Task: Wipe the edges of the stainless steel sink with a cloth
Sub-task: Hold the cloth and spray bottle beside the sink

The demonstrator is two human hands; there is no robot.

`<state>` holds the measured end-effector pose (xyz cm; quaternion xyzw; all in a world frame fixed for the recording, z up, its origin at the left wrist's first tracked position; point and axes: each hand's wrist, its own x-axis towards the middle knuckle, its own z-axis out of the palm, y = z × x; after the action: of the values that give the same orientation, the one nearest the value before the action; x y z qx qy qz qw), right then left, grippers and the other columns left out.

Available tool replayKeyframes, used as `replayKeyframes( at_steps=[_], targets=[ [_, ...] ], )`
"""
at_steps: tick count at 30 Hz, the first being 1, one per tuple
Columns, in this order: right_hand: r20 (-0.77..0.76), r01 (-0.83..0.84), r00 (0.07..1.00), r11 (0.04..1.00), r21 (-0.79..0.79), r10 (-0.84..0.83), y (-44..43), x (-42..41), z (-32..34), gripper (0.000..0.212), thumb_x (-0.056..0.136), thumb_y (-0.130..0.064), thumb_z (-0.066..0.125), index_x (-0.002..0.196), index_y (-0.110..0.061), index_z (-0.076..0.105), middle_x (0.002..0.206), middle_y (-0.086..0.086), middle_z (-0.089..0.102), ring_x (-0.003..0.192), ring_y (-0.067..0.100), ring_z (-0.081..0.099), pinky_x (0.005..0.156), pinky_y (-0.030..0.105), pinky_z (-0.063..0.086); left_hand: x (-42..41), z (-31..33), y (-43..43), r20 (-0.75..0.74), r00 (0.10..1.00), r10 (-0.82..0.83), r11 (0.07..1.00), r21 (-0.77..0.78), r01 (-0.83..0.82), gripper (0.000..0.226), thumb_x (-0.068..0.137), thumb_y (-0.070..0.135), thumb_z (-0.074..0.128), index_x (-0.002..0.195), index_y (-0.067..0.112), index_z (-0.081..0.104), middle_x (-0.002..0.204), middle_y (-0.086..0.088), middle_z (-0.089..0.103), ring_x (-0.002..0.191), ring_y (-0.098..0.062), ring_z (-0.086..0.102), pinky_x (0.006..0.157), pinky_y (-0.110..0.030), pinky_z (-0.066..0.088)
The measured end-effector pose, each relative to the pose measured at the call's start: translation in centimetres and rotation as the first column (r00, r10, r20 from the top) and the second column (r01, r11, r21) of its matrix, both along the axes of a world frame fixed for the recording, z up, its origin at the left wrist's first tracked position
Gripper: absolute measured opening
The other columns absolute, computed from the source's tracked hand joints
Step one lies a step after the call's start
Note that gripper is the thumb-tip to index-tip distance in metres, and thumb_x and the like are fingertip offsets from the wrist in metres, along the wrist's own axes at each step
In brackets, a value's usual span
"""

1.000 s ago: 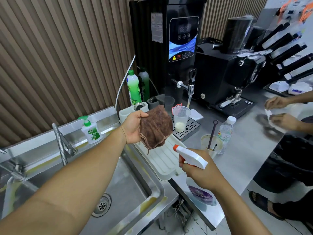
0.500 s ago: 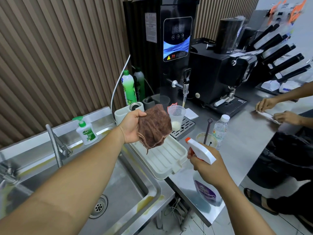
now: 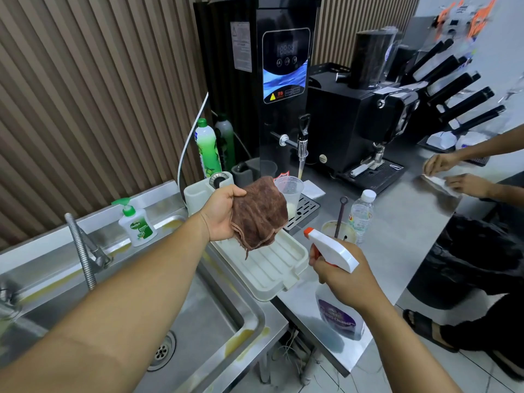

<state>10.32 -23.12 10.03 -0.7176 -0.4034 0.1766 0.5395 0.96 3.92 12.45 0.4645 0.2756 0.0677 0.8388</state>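
Our left hand (image 3: 224, 214) grips the brown cloth (image 3: 259, 215) aloft, facing the spray bottle (image 3: 331, 249) our right hand (image 3: 346, 276) clutches, likely for wetting; stained sink rim (image 3: 266, 330) below both.

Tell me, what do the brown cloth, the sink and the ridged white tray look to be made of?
The brown cloth: soft napped fabric, perhaps microfibre; it droops in folds, with a stitched hem. The sink: stainless steel, brushed sheen; it mirrors light, with yellowish stains on its rim. The white tray: probably plastic, matte off-white, with moulded ridges.
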Motion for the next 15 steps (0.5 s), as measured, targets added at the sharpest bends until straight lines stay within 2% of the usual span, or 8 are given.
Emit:
replayKeyframes(
  at_steps=[4,7,10,13,15],
  targets=[
    [0.018,-0.018,1.000,0.999,0.027,0.017,0.30,-0.19,0.37,0.005,0.074,-0.012,0.058,0.075,-0.011,0.064,0.070,0.006,0.062,0.063,0.028,0.057,0.057,0.048,0.050,0.12,-0.03,0.03,0.008,1.000,-0.006,1.000,0.000,0.006,0.046,0.091,0.031,0.040,0.120,0.007,0.067,0.123,-0.017,0.068,0.112,-0.037,0.063,0.110,-0.052,0.040],
    [0.057,-0.040,0.998,0.999,0.015,0.039,0.30,-0.24,0.17,0.003,0.074,-0.011,0.059,0.074,-0.009,0.060,0.065,0.009,0.058,0.061,0.031,0.054,0.058,0.051,0.049,0.12,-0.08,0.13,0.023,1.000,-0.017,1.000,-0.006,0.018,0.046,0.086,0.031,0.046,0.116,0.007,0.071,0.125,-0.018,0.067,0.114,-0.037,0.062,0.113,-0.052,0.037],
    [0.024,-0.014,1.000,1.000,0.014,0.014,0.34,-0.21,-0.18,0.008,0.073,-0.014,0.059,0.077,-0.014,0.066,0.073,0.002,0.066,0.063,0.022,0.060,0.061,0.050,0.054,0.14,-0.18,0.25,0.027,0.999,-0.028,1.000,0.001,0.028,0.047,0.079,0.032,0.051,0.112,0.008,0.075,0.129,-0.019,0.065,0.119,-0.039,0.059,0.115,-0.054,0.035],
    [0.012,-0.010,1.000,1.000,0.015,0.010,0.31,-0.22,-0.25,0.006,0.073,-0.014,0.059,0.075,-0.013,0.065,0.068,0.002,0.063,0.060,0.022,0.058,0.059,0.052,0.053,0.24,-0.17,0.13,0.018,0.999,-0.027,1.000,0.001,0.027,0.047,0.086,0.031,0.045,0.118,0.007,0.070,0.124,-0.018,0.067,0.114,-0.038,0.061,0.114,-0.053,0.036],
    [0.035,-0.006,0.999,1.000,0.011,0.005,0.26,-0.16,-0.33,0.003,0.074,-0.013,0.060,0.075,-0.012,0.062,0.065,0.005,0.059,0.059,0.025,0.056,0.058,0.054,0.052,0.37,-0.05,-0.05,0.010,1.000,-0.017,1.000,0.001,0.017,0.045,0.091,0.031,0.040,0.115,0.007,0.070,0.117,-0.017,0.070,0.106,-0.036,0.066,0.109,-0.051,0.040]
  ],
)
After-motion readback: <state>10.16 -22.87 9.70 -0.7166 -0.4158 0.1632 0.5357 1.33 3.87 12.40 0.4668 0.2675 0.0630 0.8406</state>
